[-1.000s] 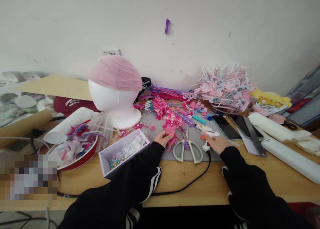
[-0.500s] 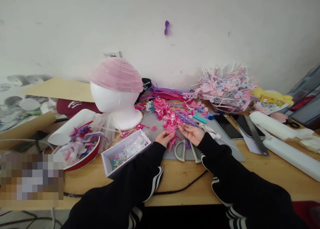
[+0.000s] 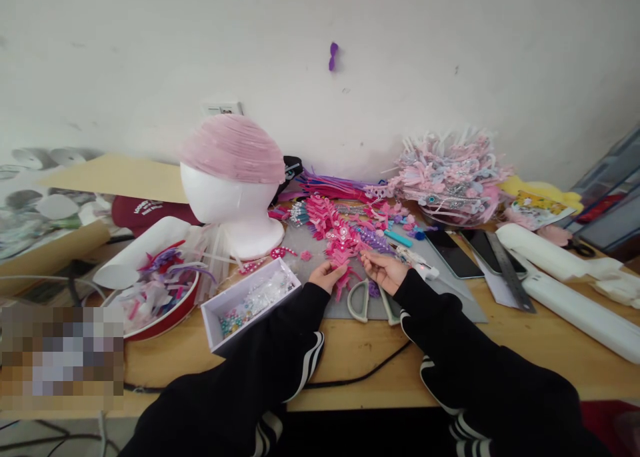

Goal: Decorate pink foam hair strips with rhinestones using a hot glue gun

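A pink leaf-shaped craft piece (image 3: 340, 252) with small beads lies in front of me, among many similar pink pieces. My left hand (image 3: 326, 275) is closed with its fingers pinched at the lower left edge of that piece. On the other side, my right hand (image 3: 386, 270) has thumb and fingertips pressed together beside the pink shapes; whatever sits between them is too small to make out. Just below my right hand are the grey handles (image 3: 359, 302) of a pair of scissors. Purple beaded sprigs (image 3: 375, 239) lie behind the right fingertips.
A white box (image 3: 250, 304) of beads and a red bowl (image 3: 173, 322) of scraps stand at left, near a white mannequin head (image 3: 230, 204). Rightward are a glue gun (image 3: 420, 264), phones (image 3: 453, 252), a metal ruler (image 3: 511, 274) and white rolls (image 3: 585, 317). A heap of pastel pieces (image 3: 453, 177) stands behind.
My right fingers have drawn together and shifted slightly right, a little away from the pink piece. My left hand stays almost in place at its edge.
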A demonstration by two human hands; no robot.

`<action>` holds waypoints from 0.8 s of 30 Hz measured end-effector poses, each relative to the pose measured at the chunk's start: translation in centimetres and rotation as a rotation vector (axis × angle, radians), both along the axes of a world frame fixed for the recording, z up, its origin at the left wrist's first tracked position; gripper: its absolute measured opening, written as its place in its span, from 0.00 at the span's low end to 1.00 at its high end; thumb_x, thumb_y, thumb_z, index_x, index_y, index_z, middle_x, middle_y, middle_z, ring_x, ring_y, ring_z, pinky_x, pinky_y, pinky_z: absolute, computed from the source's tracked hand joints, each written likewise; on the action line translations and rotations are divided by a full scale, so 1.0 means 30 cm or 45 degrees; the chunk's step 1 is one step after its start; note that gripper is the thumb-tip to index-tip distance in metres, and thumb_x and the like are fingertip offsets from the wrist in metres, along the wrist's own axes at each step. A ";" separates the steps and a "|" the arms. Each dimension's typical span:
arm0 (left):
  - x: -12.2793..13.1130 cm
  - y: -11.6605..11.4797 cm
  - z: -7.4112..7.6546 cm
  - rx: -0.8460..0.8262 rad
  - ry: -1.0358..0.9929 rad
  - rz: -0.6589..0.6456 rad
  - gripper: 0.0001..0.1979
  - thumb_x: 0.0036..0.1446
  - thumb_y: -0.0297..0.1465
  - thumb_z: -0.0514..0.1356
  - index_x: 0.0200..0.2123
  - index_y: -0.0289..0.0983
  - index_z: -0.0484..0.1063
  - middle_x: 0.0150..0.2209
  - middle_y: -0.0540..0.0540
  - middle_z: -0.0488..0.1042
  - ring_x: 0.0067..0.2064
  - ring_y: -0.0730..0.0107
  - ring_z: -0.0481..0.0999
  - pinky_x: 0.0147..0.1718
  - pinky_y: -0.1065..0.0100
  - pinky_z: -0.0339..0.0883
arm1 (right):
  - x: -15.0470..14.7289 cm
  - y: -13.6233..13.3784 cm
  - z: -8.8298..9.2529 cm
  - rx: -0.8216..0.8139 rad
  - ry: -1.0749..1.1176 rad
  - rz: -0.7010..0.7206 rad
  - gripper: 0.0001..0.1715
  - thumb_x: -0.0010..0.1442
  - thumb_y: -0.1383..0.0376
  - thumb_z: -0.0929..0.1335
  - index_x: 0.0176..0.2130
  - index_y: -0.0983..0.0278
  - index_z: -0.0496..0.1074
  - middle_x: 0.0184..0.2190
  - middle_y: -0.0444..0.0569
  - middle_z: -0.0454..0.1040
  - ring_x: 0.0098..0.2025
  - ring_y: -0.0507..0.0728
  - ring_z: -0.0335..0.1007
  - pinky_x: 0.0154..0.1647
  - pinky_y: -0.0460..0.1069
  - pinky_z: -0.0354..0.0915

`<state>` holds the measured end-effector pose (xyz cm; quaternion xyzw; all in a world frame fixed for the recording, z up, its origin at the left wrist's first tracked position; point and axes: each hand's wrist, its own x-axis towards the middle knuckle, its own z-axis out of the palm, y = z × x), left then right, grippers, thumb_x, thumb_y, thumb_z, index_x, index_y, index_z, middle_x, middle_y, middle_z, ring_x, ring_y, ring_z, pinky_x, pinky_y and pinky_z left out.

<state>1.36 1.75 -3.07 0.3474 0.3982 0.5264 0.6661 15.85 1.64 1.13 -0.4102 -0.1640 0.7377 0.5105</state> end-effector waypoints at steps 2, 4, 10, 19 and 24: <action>0.000 0.000 0.000 0.001 -0.016 -0.002 0.21 0.23 0.37 0.68 0.17 0.32 0.62 0.15 0.54 0.67 0.17 0.83 0.65 0.21 0.76 0.64 | 0.002 0.001 0.003 -0.024 0.013 -0.016 0.13 0.53 0.81 0.60 0.27 0.71 0.70 0.21 0.49 0.71 0.21 0.45 0.67 0.22 0.36 0.67; 0.001 -0.001 0.001 0.014 -0.011 -0.004 0.21 0.24 0.38 0.68 0.17 0.32 0.62 0.14 0.55 0.67 0.16 0.83 0.64 0.20 0.76 0.63 | 0.003 0.001 0.006 -0.043 0.022 -0.030 0.14 0.54 0.81 0.59 0.27 0.72 0.70 0.21 0.49 0.72 0.22 0.45 0.68 0.22 0.36 0.67; 0.003 -0.007 0.009 0.009 -0.011 0.012 0.21 0.23 0.38 0.68 0.20 0.31 0.66 0.15 0.55 0.67 0.16 0.82 0.64 0.18 0.76 0.61 | 0.002 -0.005 0.014 -0.046 0.061 -0.003 0.13 0.55 0.79 0.58 0.29 0.71 0.69 0.21 0.49 0.73 0.20 0.45 0.67 0.20 0.36 0.67; 0.006 -0.017 0.026 0.029 0.018 -0.010 0.23 0.22 0.40 0.68 0.20 0.32 0.64 0.14 0.55 0.66 0.15 0.82 0.63 0.14 0.77 0.56 | 0.003 -0.006 0.017 -0.032 0.088 0.014 0.12 0.54 0.78 0.59 0.26 0.70 0.67 0.18 0.47 0.70 0.18 0.45 0.65 0.18 0.36 0.66; 0.005 -0.017 0.026 0.021 0.017 -0.012 0.22 0.22 0.40 0.68 0.19 0.32 0.63 0.14 0.55 0.66 0.16 0.82 0.63 0.17 0.77 0.59 | 0.004 -0.009 0.024 -0.041 0.134 0.013 0.12 0.54 0.78 0.59 0.26 0.70 0.67 0.17 0.46 0.69 0.17 0.44 0.64 0.17 0.36 0.65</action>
